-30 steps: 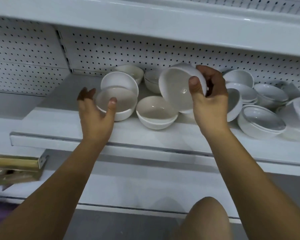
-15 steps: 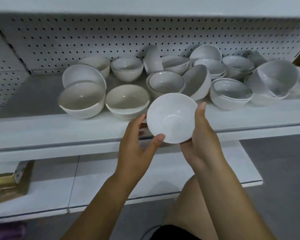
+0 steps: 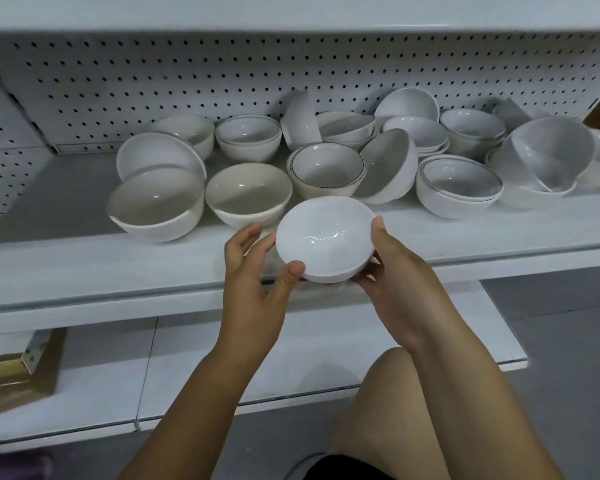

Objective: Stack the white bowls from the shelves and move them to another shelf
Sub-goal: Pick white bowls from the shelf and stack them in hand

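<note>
A white bowl (image 3: 324, 237) is held upright between both hands, in front of the middle shelf's edge. My left hand (image 3: 253, 271) grips its left side, thumb on the near rim and fingers behind. My right hand (image 3: 399, 275) cups its right side, thumb on the rim and fingers underneath. Behind it, several white bowls crowd the middle shelf (image 3: 84, 265): a nested pair at the left (image 3: 156, 202), a cream bowl (image 3: 248, 194), a dark-rimmed bowl (image 3: 326, 168), and more, some tilted, toward the right.
The pegboard back wall (image 3: 187, 81) closes the shelf behind the bowls. An upper shelf (image 3: 291, 12) overhangs. A lower white shelf (image 3: 291, 358) lies under my forearms. My knee (image 3: 395, 393) is in front of it. A brass-coloured bracket (image 3: 14, 362) sits at the lower left.
The bowl went from my right hand alone, tipped over the shelf, to upright between both hands in front of the shelf edge. The view swung right, showing more bowls.
</note>
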Available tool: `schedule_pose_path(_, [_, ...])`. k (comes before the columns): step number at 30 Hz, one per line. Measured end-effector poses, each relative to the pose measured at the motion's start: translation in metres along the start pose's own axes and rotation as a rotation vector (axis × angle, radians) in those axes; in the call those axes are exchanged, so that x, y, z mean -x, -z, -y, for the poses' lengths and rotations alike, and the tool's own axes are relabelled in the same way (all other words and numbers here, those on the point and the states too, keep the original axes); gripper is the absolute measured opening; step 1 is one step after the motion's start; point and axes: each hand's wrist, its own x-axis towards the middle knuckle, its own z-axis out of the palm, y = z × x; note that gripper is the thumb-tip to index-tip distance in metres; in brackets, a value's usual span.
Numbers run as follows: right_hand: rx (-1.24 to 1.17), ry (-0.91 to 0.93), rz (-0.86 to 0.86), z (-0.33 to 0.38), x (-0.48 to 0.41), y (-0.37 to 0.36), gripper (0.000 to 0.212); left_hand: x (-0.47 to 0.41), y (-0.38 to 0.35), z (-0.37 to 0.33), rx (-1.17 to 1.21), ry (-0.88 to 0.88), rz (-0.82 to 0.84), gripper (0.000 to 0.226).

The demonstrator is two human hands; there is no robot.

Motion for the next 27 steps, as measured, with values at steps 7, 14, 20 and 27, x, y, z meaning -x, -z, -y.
schedule_pose_path(7, [0.357,0.154,0.08,-0.005,0.0,0.004,0.06,-0.021,0.017,-0.003,-0.073,0.03,0.055,0.053])
schedule_pose_path(14, [0.477,0.31,0.043,-0.019,-0.01,-0.007,0.086,-0.026,0.025,-0.002,-0.12,0.016,-0.028,0.057])
schedule_pose_path(20, [0.516,0.352,-0.028,-0.017,-0.014,-0.017,0.08,-0.018,0.033,-0.005,-0.15,-0.007,-0.1,0.047])
schedule_pose_path(27, [0.41,0.336,-0.04,-0.02,-0.016,-0.035,0.078,-0.034,0.069,-0.019,-0.205,-0.093,-0.407,0.029])
